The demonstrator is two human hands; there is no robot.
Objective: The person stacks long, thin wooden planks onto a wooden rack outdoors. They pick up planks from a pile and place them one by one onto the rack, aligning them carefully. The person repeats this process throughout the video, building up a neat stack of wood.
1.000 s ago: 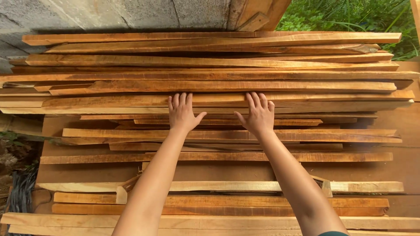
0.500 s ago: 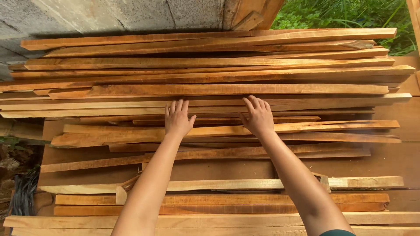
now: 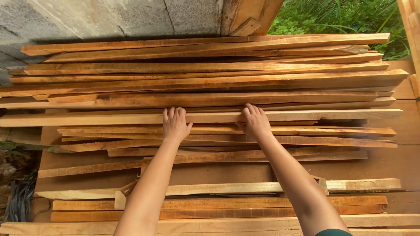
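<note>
A pile of long reddish-brown wooden planks (image 3: 218,83) lies crosswise in front of me. Across its middle runs one paler long plank (image 3: 328,115). My left hand (image 3: 175,125) rests on that plank left of centre, fingers together and hooked over its far edge. My right hand (image 3: 255,123) holds the same plank a little to the right in the same way, fingers curled over the far edge. Both forearms reach out over thinner, uneven slats (image 3: 210,155) lying nearer to me.
A grey concrete wall (image 3: 109,17) stands behind the pile, with a wooden post (image 3: 245,17) beside it and green plants (image 3: 341,17) at the top right. More planks (image 3: 218,203) lie near the bottom edge. A dark bundle (image 3: 17,201) sits at the lower left.
Both hands went from lying flat with spread fingers to fingers together, hooked over the pale plank's far edge. The hands and that plank have come a little nearer to me.
</note>
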